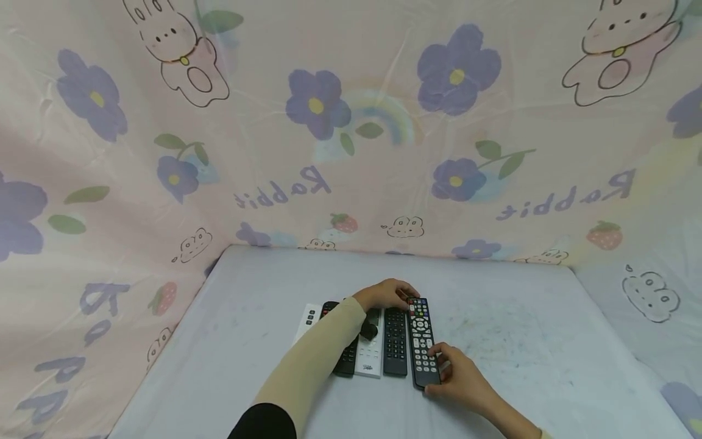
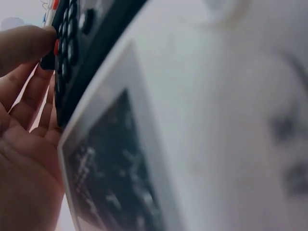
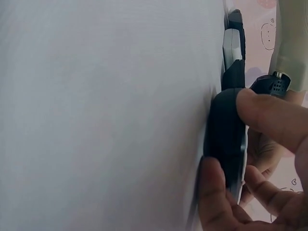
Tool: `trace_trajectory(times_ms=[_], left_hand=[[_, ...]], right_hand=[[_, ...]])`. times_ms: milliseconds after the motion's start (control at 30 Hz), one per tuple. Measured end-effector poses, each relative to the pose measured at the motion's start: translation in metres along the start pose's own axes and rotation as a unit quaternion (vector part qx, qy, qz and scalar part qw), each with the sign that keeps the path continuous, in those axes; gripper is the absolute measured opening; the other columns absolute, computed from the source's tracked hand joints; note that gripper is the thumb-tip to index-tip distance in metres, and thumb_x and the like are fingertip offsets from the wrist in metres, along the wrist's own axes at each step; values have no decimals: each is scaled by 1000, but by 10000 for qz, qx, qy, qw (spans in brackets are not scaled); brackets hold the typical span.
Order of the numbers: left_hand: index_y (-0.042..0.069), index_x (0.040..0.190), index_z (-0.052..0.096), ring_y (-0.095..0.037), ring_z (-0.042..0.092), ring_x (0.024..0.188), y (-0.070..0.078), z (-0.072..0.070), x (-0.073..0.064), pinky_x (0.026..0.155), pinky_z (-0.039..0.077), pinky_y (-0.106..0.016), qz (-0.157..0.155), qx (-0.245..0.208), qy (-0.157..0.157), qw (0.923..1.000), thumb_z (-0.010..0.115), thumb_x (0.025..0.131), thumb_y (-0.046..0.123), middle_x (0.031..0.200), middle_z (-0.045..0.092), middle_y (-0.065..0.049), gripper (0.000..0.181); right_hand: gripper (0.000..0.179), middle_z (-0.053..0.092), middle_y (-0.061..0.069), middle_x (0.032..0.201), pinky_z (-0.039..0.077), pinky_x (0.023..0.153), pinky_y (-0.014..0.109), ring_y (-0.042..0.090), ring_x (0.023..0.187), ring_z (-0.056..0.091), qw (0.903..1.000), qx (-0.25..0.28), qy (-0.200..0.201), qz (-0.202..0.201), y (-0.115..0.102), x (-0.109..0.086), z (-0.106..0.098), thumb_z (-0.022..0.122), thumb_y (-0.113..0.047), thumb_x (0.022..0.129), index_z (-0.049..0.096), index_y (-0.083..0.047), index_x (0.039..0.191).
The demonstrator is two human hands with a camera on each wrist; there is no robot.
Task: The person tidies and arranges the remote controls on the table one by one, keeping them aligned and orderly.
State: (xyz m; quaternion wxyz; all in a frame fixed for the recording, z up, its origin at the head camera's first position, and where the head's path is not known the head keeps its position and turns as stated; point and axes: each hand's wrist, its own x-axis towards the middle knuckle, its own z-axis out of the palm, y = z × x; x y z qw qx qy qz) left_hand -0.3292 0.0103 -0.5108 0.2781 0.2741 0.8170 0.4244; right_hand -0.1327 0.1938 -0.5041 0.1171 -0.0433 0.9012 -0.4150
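Remote controls lie side by side on the white-covered table. The rightmost is a dark remote control (image 1: pixel 421 341) with pale buttons and coloured keys at its far end. My right hand (image 1: pixel 459 381) grips its near end, thumb at the bottom edge and fingers along the right side. My left hand (image 1: pixel 388 294) reaches over the row, its fingertips at this remote's far end. In the left wrist view the thumb (image 2: pixel 29 45) overlaps the end of a black remote (image 2: pixel 89 53). That neighbouring black remote (image 1: pixel 395 347) lies just left of the rightmost one.
Left of these lie a white remote with a screen (image 1: pixel 369 356), another black remote (image 1: pixel 345 360) and a white remote (image 1: pixel 308 318), partly covered by the left sleeve (image 1: pixel 312 353). A patterned curtain (image 1: pixel 384 152) surrounds the table (image 1: pixel 521 329).
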Motion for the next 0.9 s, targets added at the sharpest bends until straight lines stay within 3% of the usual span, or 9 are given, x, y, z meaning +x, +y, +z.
trace_trajectory(times_ms=[267,600,733,900], left_hand=[[22,123,65,-16,57,115,-8,-3,-6,94,49,-31,-54,215,-31,9998,68,89,13,125,62,1,35],[17,126,63,-13,60,110,-15,-8,-9,94,49,-30,9,22,134,9999,69,88,14,123,65,2,39],[14,130,60,-18,59,116,-17,-22,-24,93,51,-30,154,48,311,9994,68,90,16,128,62,-2,41],[10,134,56,-25,58,121,-15,-50,-56,95,51,-34,436,77,538,9976,68,90,19,132,60,-6,46]], right_hand=[[65,57,9,96,48,58,23,16,72,56,9999,96,-88,-86,2,5,6,89,-16,61,54,-8,115],[66,55,10,99,49,59,23,15,73,56,9997,31,-190,-121,5,9,3,89,-17,61,54,-8,116],[63,54,9,104,49,61,22,15,77,55,9998,-74,-60,-157,5,10,2,87,-17,65,54,-11,118],[58,55,12,116,50,64,23,17,87,59,9993,-177,296,-130,0,12,-11,83,-16,72,53,-13,121]])
